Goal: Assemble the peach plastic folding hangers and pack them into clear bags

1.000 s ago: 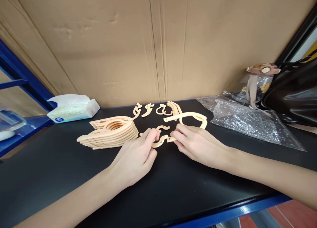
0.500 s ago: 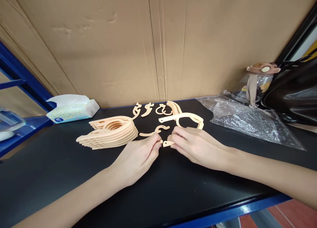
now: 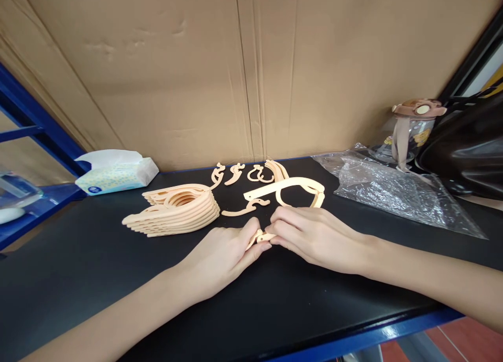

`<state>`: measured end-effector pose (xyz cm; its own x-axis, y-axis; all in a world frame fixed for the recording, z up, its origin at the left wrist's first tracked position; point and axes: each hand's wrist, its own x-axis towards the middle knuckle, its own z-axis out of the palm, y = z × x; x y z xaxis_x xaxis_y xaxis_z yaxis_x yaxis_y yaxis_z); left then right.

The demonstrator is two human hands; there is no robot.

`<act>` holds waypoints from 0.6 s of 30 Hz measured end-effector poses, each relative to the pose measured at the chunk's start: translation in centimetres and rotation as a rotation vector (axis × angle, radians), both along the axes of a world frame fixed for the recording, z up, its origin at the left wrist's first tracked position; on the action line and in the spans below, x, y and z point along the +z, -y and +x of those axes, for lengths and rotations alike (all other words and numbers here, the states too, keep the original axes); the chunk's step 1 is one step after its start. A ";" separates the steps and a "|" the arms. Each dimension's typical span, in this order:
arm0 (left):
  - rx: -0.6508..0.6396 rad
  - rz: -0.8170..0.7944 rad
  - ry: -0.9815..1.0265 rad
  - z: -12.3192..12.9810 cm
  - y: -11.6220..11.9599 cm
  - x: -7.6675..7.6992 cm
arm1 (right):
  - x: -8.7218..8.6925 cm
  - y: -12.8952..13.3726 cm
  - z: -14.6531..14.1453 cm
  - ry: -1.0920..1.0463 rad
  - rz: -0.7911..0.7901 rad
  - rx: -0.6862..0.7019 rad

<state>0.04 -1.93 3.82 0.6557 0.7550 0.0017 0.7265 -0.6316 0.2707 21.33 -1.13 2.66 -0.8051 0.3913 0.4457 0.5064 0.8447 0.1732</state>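
Observation:
In my right hand [image 3: 314,239] is a beige folding clothes hanger frame [image 3: 301,183]; one arm curves up behind the fingers, and the other arm's holed end [image 3: 267,237] sticks out toward the left. My left hand [image 3: 223,257] pinches a small beige hanger piece [image 3: 254,240], mostly hidden by the fingers, against that end. Whether the two are joined I cannot tell. Just behind the hands lies a loose hanger hook [image 3: 245,210]. To the left rests a stack of folded beige hangers [image 3: 176,215].
More loose hooks [image 3: 234,174] and several curved hanger arms [image 3: 277,170] lie at the back, by the cardboard wall [image 3: 176,79]. A tissue pack [image 3: 116,176] sits at the left. On the right are a crinkled clear plastic bag [image 3: 396,189], a strapped bottle [image 3: 418,129] and a black bag [image 3: 467,147].
The small piece in my left hand has come up against the hanger's holed end. Both hands sit slightly lower, and the hanger's upper arm has swung a little left and down.

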 end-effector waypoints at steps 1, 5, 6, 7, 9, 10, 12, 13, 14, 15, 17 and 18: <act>-0.004 0.003 -0.013 0.0 0.0 0.0 | 0.0 0.0 0.0 -0.006 0.007 0.002; 0.002 0.039 -0.091 0.0 -0.1 0.1 | -0.2 -0.2 0.0 -0.018 0.010 0.021; 0.002 0.053 -0.118 0.1 -0.2 0.1 | -0.1 -0.2 0.0 -0.017 0.003 0.027; 0.000 0.070 -0.147 0.1 -0.2 0.2 | -0.1 -0.2 0.0 -0.017 -0.008 0.030; -0.008 0.125 -0.203 0.1 -0.1 0.2 | 0.0 -0.2 -0.1 -0.013 -0.035 0.034; -0.016 0.163 -0.228 0.1 -0.1 0.2 | 0.0 -0.2 -0.1 -0.012 -0.046 0.035; -0.035 0.253 -0.270 0.1 -0.1 0.0 | 0.1 -0.1 -0.1 -0.015 -0.071 0.032; -0.050 0.297 -0.285 0.0 -0.1 -0.1 | 0.1 -0.1 -0.1 -0.021 -0.090 0.025; -0.065 0.339 -0.295 0.0 -0.1 -0.2 | 0.1 -0.1 -0.1 -0.028 -0.114 0.019; -0.081 0.380 -0.298 -0.1 -0.1 -0.4 | 0.2 0.0 -0.1 -0.035 -0.142 0.012; -0.120 0.474 -0.280 -0.2 -0.2 -0.7 | 0.2 0.0 -0.2 -0.050 -0.190 0.005; -0.141 0.526 -0.265 -0.3 -0.2 -0.8 | 0.2 0.1 -0.2 -0.057 -0.205 0.007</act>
